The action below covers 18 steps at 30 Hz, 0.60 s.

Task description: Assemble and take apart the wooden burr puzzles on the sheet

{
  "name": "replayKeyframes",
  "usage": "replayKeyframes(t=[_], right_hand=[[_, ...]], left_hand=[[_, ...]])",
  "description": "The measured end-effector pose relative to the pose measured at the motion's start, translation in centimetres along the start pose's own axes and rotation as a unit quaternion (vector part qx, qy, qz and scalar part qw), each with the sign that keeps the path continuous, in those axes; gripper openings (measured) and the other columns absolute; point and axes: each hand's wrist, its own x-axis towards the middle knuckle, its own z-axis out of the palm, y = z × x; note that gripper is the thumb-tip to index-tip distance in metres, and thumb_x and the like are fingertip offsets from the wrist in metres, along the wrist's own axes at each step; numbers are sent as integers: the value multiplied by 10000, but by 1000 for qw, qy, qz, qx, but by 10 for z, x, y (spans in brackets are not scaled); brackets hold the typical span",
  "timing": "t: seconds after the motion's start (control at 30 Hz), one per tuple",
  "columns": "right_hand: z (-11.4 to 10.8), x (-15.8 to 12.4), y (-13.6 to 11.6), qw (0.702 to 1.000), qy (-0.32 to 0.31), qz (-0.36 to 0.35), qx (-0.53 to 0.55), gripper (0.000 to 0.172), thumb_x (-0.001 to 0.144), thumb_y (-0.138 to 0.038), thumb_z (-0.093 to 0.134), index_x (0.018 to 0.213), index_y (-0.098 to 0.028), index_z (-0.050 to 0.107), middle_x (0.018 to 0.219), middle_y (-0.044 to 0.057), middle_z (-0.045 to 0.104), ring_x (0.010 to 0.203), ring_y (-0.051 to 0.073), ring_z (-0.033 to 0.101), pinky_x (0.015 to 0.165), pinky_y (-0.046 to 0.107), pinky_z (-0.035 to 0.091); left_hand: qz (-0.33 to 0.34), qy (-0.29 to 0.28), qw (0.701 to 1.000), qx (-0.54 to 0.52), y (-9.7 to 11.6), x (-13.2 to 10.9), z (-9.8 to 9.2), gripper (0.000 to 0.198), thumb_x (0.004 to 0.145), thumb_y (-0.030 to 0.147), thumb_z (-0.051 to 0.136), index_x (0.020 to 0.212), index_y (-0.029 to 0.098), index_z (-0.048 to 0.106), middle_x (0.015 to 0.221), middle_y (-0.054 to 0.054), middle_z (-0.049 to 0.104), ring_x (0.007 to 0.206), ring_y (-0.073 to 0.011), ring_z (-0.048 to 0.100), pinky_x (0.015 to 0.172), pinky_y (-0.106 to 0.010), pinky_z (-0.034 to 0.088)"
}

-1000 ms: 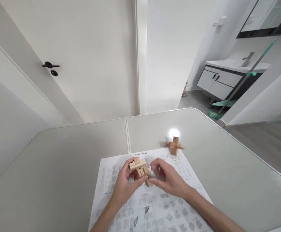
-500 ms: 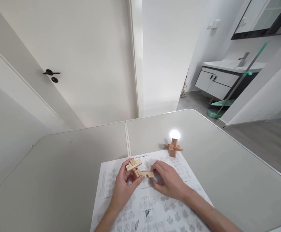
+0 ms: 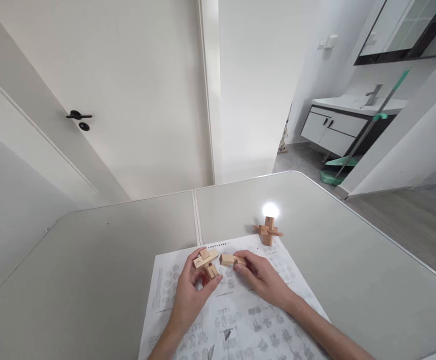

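Observation:
My left hand (image 3: pixel 193 287) is closed around a cluster of light wooden puzzle pieces (image 3: pixel 206 258), crossed over one another, with a dark mark on one of them. In my right hand (image 3: pixel 261 277), a single notched wooden puzzle piece (image 3: pixel 227 259) is pinched between thumb and fingers, its free end pointing left. A small gap separates this piece from the cluster. Both hands are above a printed sheet (image 3: pixel 236 300) covered in grey diagrams. Part of the cluster is hidden by my left fingers.
A joined wooden cross-shaped puzzle (image 3: pixel 268 230) stands at the sheet's upper right corner. The grey table (image 3: pixel 90 270) has a seam across it. Beyond lie a white door (image 3: pixel 146 100), a sink cabinet (image 3: pixel 330 130) and a green dustpan (image 3: pixel 332 177).
The notched piece has come away from the left hand's cluster and is now held in my right hand, turned. My left hand keeps hold of the cluster, nearly in place.

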Motion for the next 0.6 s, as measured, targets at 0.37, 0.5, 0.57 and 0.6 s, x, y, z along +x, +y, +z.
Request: replayKeyframes(t=[0.37,0.5,0.57,0.6], right_hand=[[-3,1,-2,923,-80,59,371,331,1021,-456,587,1283,-254,596,1021,64,690,919,224,678,853,421,531],[1,-2,-10,914,-117,72,381,311,1024,-459,587,1211,-220,652,1090,89,697,984,236,703,996,486,513],[6,-3,-10,897,-123,77,417,299,1002,-472,628,1109,-194,642,1006,80,688,965,250,723,947,485,550],[10,-3,-8,890,-124,84,430,306,986,-481,653,1063,-186,628,948,63,673,916,249,739,889,467,577]], left_hand=[[-19,8,1000,11,0,-3,3,669,778,452,796,1356,247,528,886,-16,730,799,-197,673,772,-297,532],[-18,-5,1000,19,-6,-1,-2,651,807,445,772,1373,256,515,921,-24,736,815,-201,697,786,-298,560],[-14,-16,1000,22,-11,0,-5,671,808,437,778,1390,257,497,998,-49,745,870,-218,716,831,-316,575],[-14,-22,999,26,-13,0,-7,679,805,430,785,1393,257,493,1029,-59,748,894,-226,723,852,-325,581]])
